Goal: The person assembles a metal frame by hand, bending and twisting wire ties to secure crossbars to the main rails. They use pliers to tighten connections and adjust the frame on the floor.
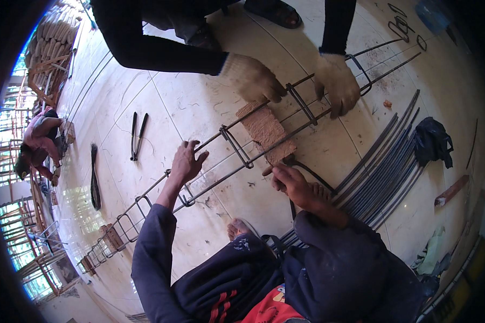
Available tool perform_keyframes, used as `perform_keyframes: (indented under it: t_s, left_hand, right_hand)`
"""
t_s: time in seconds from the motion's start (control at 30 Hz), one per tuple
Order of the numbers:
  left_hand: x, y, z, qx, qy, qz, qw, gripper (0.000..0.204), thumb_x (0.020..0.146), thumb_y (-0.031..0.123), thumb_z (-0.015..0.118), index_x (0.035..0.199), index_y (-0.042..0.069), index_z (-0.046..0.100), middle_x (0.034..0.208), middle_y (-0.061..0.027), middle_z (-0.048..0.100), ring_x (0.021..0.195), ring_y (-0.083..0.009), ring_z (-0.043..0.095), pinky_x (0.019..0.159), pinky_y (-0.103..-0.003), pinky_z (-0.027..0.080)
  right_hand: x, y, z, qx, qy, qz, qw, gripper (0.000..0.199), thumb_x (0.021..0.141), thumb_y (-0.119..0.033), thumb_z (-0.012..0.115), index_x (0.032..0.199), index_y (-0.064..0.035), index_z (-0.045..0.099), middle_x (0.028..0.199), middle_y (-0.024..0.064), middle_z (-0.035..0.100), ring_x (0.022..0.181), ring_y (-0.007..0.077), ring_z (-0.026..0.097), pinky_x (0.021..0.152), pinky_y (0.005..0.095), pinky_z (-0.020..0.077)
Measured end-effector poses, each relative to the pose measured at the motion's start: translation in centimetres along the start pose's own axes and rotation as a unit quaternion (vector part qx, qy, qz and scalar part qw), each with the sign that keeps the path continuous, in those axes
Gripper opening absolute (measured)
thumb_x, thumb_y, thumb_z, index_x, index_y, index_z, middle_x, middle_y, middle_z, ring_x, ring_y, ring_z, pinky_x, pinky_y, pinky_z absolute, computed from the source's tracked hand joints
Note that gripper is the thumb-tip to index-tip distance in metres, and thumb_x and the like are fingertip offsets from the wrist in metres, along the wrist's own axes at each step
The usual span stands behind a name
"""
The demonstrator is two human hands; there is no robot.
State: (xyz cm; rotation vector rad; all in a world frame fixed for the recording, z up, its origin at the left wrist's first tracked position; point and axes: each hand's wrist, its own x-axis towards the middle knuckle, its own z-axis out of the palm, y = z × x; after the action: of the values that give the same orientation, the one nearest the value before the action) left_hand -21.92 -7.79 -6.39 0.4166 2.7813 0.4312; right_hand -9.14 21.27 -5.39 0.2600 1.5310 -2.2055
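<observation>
A long cage of steel rebar point(199, 185), two visible rods joined by square stirrups, runs from lower left to upper right. My left hand point(186, 163) rests at its near-left rod, fingers spread apart. Below the brick block, my right hand point(290, 182) is closed with curled fingers; what it holds is too small to make out. A rough reddish brick block point(265, 129) lies under the cage. Across from me, another person's gloved hand point(253, 78) is beside the block, and their other gloved hand point(337, 85) is on the rods further right.
Pincers point(138, 135) and a bundle of dark wire point(95, 176) lie on the tiles at left. Loose steel bars point(380, 161) and a black plastic bag point(432, 141) are at right. Another brick point(111, 238) supports the cage's far-left end. A second person point(40, 140) crouches at far left.
</observation>
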Motion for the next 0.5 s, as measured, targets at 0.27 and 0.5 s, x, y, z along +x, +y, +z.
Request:
perform_keyframes:
  t_s: [0.27,0.5]
  left_hand:
    - [-0.6,8.8,-6.5,-0.267,-0.124,-0.002,0.956,0.043,0.091,0.034,0.054,0.11,-0.004,0.056,0.108,-0.0182,0.062,0.095,-0.0268,0.062,0.081,-0.034,0.048]
    - [-1.8,11.0,-6.0,-0.429,-0.171,0.006,0.887,0.058,0.091,0.039,0.052,0.124,-0.008,0.045,0.108,-0.0183,0.061,0.101,-0.0202,0.059,0.087,-0.031,0.046]
  right_hand:
    - [0.1,-0.9,-0.6,-0.059,0.012,-0.046,0.997,0.028,0.098,-0.025,0.038,0.105,-0.0058,0.058,0.058,-0.0051,0.038,0.05,0.0027,0.033,0.044,0.0184,0.0266]
    - [0.6,-1.4,1.8,-0.063,-0.089,0.022,0.994,0.023,0.096,-0.018,0.042,0.109,-0.0056,0.056,0.058,-0.0071,0.032,0.048,0.0028,0.029,0.044,0.0199,0.0243]
